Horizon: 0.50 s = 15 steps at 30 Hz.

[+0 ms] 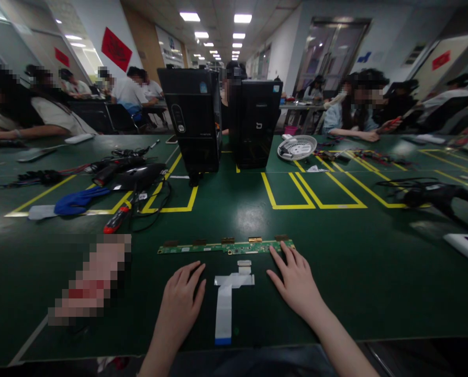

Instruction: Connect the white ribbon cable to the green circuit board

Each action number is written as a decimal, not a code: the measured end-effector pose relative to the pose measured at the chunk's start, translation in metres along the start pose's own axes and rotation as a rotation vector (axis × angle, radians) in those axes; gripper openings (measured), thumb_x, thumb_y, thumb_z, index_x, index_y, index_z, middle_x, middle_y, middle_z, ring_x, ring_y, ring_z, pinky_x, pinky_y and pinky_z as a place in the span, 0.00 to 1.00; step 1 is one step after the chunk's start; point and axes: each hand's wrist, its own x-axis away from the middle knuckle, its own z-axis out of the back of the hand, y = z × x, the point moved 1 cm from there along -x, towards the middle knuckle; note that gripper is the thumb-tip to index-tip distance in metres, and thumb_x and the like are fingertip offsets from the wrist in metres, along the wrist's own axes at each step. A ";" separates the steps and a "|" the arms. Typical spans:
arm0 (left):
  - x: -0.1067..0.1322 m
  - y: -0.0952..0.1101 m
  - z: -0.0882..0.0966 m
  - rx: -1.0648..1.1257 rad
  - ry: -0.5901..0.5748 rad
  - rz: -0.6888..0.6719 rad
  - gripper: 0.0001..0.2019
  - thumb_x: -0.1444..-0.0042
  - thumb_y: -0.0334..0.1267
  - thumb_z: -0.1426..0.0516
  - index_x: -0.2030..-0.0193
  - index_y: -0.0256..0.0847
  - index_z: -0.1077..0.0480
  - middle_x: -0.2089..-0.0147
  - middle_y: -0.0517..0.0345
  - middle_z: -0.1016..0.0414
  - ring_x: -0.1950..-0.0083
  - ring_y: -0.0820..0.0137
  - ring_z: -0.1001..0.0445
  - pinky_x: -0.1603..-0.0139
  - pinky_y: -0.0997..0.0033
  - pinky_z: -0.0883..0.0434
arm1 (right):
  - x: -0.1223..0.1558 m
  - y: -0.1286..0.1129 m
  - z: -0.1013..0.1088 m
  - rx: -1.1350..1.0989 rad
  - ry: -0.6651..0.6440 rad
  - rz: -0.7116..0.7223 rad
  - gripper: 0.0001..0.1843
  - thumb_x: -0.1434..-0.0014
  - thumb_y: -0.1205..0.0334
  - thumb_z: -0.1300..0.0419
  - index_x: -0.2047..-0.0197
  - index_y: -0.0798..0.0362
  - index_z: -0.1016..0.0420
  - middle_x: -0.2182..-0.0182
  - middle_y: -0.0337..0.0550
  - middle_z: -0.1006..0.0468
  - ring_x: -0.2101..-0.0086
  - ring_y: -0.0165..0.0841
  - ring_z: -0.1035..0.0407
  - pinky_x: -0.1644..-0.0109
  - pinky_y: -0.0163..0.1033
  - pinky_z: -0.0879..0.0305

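Observation:
A long, narrow green circuit board (202, 248) lies crosswise on the green table in front of me. My right hand (297, 277) rests with fingers spread, its fingertips on the board's right end. On the table to the left, my left hand (184, 293) lies palm down, fingers apart and holding nothing, just below the board. Between the two hands is a white flat ribbon cable (223, 309), folded near its top, with a blue strip at its lower end. A small connector end (244, 266) of it points toward the board.
Two black computer towers (195, 115) stand at the back. A red-and-black screwdriver (118, 219), blue cloth (79, 201) and tangled cables (155, 196) lie left. A white basket (297, 148) holds small parts. Black cables (434, 193) and a white device (467, 248) are right. Other people sit around.

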 end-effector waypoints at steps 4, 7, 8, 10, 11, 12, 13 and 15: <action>0.000 0.001 0.000 0.002 0.010 0.000 0.18 0.35 0.39 0.51 0.42 0.39 0.31 0.43 0.46 0.29 0.43 0.55 0.31 0.43 0.48 0.32 | 0.001 0.001 0.002 -0.035 -0.022 -0.009 0.32 0.34 0.46 0.54 0.30 0.46 0.48 0.35 0.52 0.42 0.39 0.49 0.44 0.41 0.56 0.40; -0.001 0.001 0.000 0.009 0.025 -0.008 0.17 0.35 0.38 0.51 0.43 0.39 0.30 0.44 0.46 0.28 0.43 0.55 0.31 0.44 0.49 0.32 | 0.001 0.006 0.012 -0.076 -0.054 0.040 0.32 0.34 0.47 0.53 0.30 0.48 0.48 0.32 0.52 0.48 0.37 0.48 0.48 0.38 0.56 0.42; -0.001 0.001 0.000 0.010 0.030 -0.009 0.17 0.35 0.38 0.51 0.43 0.39 0.30 0.44 0.46 0.28 0.43 0.55 0.31 0.44 0.49 0.32 | 0.000 0.008 0.017 -0.092 -0.070 0.077 0.32 0.34 0.47 0.53 0.30 0.48 0.48 0.32 0.51 0.49 0.36 0.48 0.49 0.38 0.56 0.43; -0.001 0.001 0.000 0.012 0.041 -0.008 0.17 0.35 0.38 0.50 0.43 0.41 0.30 0.44 0.47 0.28 0.44 0.55 0.30 0.44 0.49 0.32 | -0.004 0.016 0.027 -0.133 -0.110 0.165 0.30 0.34 0.48 0.52 0.31 0.46 0.45 0.32 0.49 0.47 0.36 0.45 0.50 0.36 0.55 0.45; -0.001 0.000 0.000 0.014 0.046 -0.009 0.17 0.35 0.38 0.50 0.43 0.41 0.30 0.44 0.48 0.28 0.44 0.55 0.30 0.44 0.48 0.32 | -0.007 0.020 0.032 -0.154 -0.131 0.204 0.29 0.34 0.49 0.51 0.32 0.45 0.43 0.33 0.48 0.45 0.36 0.44 0.50 0.36 0.55 0.45; -0.001 0.000 0.000 0.019 0.046 -0.013 0.17 0.35 0.38 0.50 0.43 0.42 0.30 0.44 0.48 0.28 0.44 0.55 0.30 0.44 0.48 0.32 | -0.011 0.025 0.037 -0.175 -0.149 0.236 0.27 0.34 0.50 0.51 0.33 0.45 0.40 0.34 0.47 0.44 0.36 0.43 0.49 0.36 0.54 0.44; -0.001 0.000 0.001 0.025 0.044 -0.020 0.17 0.35 0.38 0.51 0.43 0.41 0.30 0.44 0.47 0.28 0.44 0.55 0.30 0.44 0.48 0.32 | -0.016 0.028 0.040 -0.194 -0.161 0.261 0.25 0.34 0.52 0.50 0.35 0.45 0.37 0.35 0.47 0.42 0.36 0.42 0.48 0.36 0.54 0.44; 0.000 0.003 0.002 0.047 0.041 -0.037 0.17 0.35 0.38 0.51 0.43 0.40 0.31 0.44 0.46 0.28 0.44 0.56 0.30 0.44 0.48 0.32 | -0.025 0.033 0.044 -0.222 -0.173 0.294 0.22 0.34 0.55 0.50 0.38 0.46 0.34 0.36 0.48 0.39 0.37 0.42 0.46 0.36 0.54 0.43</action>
